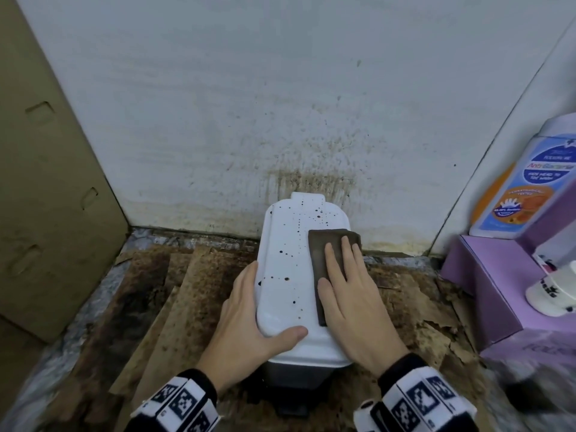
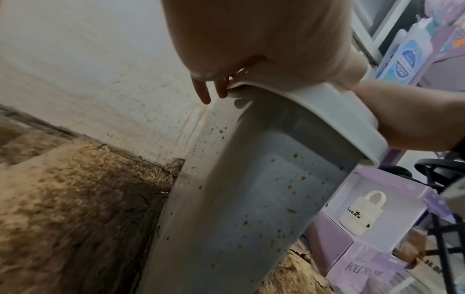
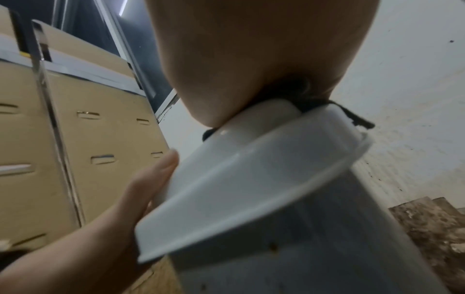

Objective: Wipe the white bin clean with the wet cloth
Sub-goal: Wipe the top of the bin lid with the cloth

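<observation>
The white bin (image 1: 286, 260) stands against the wall, its lid speckled with dark spots. A folded brown cloth (image 1: 324, 254) lies on the right half of the lid. My right hand (image 1: 352, 294) presses flat on the cloth, fingers straight. My left hand (image 1: 249, 307) grips the lid's left edge, thumb across the front top, fingers down the side. The left wrist view shows the bin's grey body (image 2: 251, 199) dotted with brown specks, with those fingers (image 2: 201, 93) over the rim. In the right wrist view the cloth (image 3: 359, 121) pokes out dark from under my palm on the lid (image 3: 251, 179).
A tall cardboard box (image 1: 46, 182) stands at the left. The wall (image 1: 311, 151) behind the bin is splattered brown. Stained, torn cardboard (image 1: 174, 307) covers the floor. At the right sit purple boxes (image 1: 486, 291) and a blue-labelled bottle (image 1: 523, 182).
</observation>
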`<move>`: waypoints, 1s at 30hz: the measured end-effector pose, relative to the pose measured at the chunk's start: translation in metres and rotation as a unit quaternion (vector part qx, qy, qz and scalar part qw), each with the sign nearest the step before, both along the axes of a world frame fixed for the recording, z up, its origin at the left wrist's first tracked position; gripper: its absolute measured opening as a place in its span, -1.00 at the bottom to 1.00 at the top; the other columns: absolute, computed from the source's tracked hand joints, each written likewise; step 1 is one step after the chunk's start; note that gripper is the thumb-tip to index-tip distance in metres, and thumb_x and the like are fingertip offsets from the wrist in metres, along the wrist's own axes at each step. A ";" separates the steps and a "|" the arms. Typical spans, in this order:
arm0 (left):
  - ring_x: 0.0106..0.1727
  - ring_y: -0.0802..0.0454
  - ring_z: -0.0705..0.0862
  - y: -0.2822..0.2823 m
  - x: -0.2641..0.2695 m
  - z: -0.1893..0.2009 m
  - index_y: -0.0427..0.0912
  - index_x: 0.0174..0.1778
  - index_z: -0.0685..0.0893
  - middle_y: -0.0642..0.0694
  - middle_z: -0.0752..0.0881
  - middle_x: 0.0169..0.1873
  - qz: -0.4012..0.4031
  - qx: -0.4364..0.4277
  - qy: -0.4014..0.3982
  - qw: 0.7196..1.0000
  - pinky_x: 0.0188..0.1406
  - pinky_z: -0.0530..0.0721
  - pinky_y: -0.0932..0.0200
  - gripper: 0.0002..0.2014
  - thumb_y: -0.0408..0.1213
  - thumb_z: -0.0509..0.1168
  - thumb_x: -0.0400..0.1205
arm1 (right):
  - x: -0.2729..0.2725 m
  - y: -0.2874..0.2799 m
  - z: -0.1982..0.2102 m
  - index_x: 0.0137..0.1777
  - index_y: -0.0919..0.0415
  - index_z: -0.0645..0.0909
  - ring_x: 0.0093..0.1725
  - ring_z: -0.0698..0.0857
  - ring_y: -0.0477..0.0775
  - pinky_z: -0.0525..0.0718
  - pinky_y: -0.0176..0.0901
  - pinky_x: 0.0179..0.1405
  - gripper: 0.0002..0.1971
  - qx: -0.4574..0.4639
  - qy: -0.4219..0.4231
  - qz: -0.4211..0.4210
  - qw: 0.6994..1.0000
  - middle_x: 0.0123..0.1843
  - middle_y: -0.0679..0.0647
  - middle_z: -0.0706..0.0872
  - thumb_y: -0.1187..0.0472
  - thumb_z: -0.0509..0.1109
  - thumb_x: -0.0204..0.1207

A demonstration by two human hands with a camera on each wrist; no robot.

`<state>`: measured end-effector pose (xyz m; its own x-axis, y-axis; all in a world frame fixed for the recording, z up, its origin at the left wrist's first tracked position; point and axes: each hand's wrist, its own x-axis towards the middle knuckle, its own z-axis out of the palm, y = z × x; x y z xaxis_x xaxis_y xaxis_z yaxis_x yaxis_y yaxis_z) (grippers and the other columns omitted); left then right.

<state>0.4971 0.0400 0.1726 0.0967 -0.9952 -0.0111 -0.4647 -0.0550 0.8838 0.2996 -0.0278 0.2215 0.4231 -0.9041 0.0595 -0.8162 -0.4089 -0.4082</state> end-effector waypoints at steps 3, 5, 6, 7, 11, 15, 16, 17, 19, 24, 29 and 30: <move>0.74 0.19 0.15 0.000 -0.001 0.000 0.32 0.76 -0.19 0.49 -0.01 0.68 -0.003 -0.001 0.010 1.000 0.71 0.32 -0.21 0.34 0.62 0.46 0.21 | 0.002 0.022 -0.002 0.79 0.12 -0.05 0.80 -0.13 0.13 0.20 0.06 0.69 -0.37 -0.063 0.042 -0.002 0.997 0.82 0.16 -0.08 -0.05 -0.14 0.75; 0.75 0.26 0.09 0.000 -0.001 0.002 0.32 0.76 -0.21 0.51 -0.05 0.67 -0.008 -0.001 0.013 1.000 0.73 0.28 -0.18 0.35 0.62 0.45 0.20 | 0.004 0.039 -0.004 0.76 0.19 0.07 0.79 0.01 0.23 0.35 0.11 0.61 -0.39 -0.101 0.051 -0.006 0.994 0.79 0.24 0.10 0.00 -0.10 0.75; 0.75 0.29 0.05 0.000 -0.002 0.002 0.31 0.77 -0.22 0.53 -0.08 0.67 -0.011 0.001 0.015 1.000 0.75 0.26 -0.16 0.36 0.63 0.44 0.20 | 0.004 0.046 -0.006 0.79 0.13 0.01 0.80 -0.10 0.15 0.24 0.04 0.66 -0.37 -0.088 0.046 -0.013 0.995 0.82 0.17 0.00 -0.05 -0.18 0.75; 0.76 0.30 0.02 0.000 -0.002 0.002 0.30 0.77 -0.24 0.53 -0.10 0.68 -0.013 0.004 0.015 1.000 0.76 0.24 -0.17 0.37 0.63 0.44 0.20 | 0.002 0.051 -0.008 0.80 0.05 -0.10 0.79 -0.24 0.03 0.08 -0.08 0.69 -0.35 -0.069 0.041 -0.020 0.997 0.83 0.08 -0.14 -0.11 -0.28 0.73; 0.78 0.23 -0.03 0.000 0.000 0.003 0.35 0.75 -0.29 0.56 -0.16 0.67 -0.022 0.016 0.005 1.000 0.76 0.18 -0.20 0.41 0.62 0.47 0.15 | -0.002 0.046 -0.008 0.80 0.03 -0.13 0.78 -0.25 0.00 -0.04 -0.16 0.66 -0.36 -0.079 0.042 -0.016 0.996 0.82 0.06 -0.15 -0.13 -0.24 0.75; 0.78 0.20 -0.09 -0.001 0.003 0.006 0.39 0.73 -0.34 0.58 -0.23 0.66 -0.031 0.024 -0.026 0.999 0.76 0.10 -0.16 0.45 0.59 0.50 0.11 | 0.000 0.013 -0.001 0.77 0.08 0.09 0.70 0.14 0.17 0.30 0.08 0.57 -0.36 -0.091 0.065 -0.033 0.993 0.72 0.19 0.16 -0.13 -0.13 0.74; 0.78 0.20 -0.11 -0.001 0.003 0.006 0.37 0.74 -0.35 0.56 -0.24 0.66 -0.031 0.025 -0.031 0.999 0.77 0.08 -0.15 0.44 0.60 0.48 0.12 | 0.001 0.004 0.000 0.78 0.07 0.08 0.68 0.13 0.17 0.26 0.09 0.58 -0.35 -0.085 0.068 -0.031 0.994 0.71 0.18 0.14 -0.15 -0.14 0.73; 0.78 0.20 -0.11 -0.001 0.004 0.005 0.34 0.74 -0.35 0.53 -0.24 0.67 -0.030 0.025 -0.035 0.999 0.77 0.06 -0.15 0.44 0.59 0.48 0.14 | 0.002 -0.005 0.001 0.78 0.05 0.04 0.70 0.07 0.15 0.16 0.09 0.63 -0.34 -0.077 0.073 -0.023 0.994 0.73 0.16 0.09 -0.16 -0.17 0.72; 0.78 0.18 -0.09 -0.002 0.005 0.004 0.31 0.75 -0.34 0.49 -0.22 0.69 -0.029 0.025 -0.039 0.999 0.77 0.07 -0.18 0.44 0.59 0.48 0.15 | 0.002 -0.019 0.002 0.79 0.04 -0.04 0.76 -0.13 0.11 -0.12 0.06 0.71 -0.32 -0.070 0.091 -0.002 0.993 0.79 0.13 -0.09 -0.17 -0.22 0.70; 0.73 0.25 -0.03 -0.002 0.003 0.006 0.53 0.66 -0.33 0.68 -0.22 0.59 -0.039 0.007 -0.034 0.999 0.72 0.12 -0.07 0.36 0.52 0.54 0.16 | 0.000 -0.029 0.001 0.79 0.09 -0.16 0.77 -0.32 -0.03 -0.21 -0.06 0.74 -0.30 -0.030 0.050 0.043 0.997 0.81 0.04 -0.28 -0.18 -0.22 0.70; 0.72 0.27 0.00 -0.001 0.003 0.008 0.63 0.59 -0.32 0.70 -0.17 0.57 -0.034 -0.004 -0.039 0.999 0.67 0.15 0.00 0.32 0.46 0.58 0.17 | -0.003 -0.005 -0.005 0.79 0.08 -0.17 0.74 -0.38 -0.11 -0.27 -0.18 0.71 -0.31 -0.035 0.015 0.031 0.999 0.78 -0.06 -0.31 -0.16 -0.21 0.72; 0.69 0.30 0.02 -0.001 0.003 0.009 0.71 0.52 -0.32 0.75 -0.16 0.53 -0.035 -0.006 -0.035 0.999 0.64 0.16 0.02 0.29 0.44 0.59 0.18 | -0.005 0.005 -0.007 0.79 0.07 -0.16 0.74 -0.40 -0.12 -0.27 -0.19 0.70 -0.33 -0.046 0.010 0.027 0.999 0.77 -0.10 -0.32 -0.15 -0.21 0.73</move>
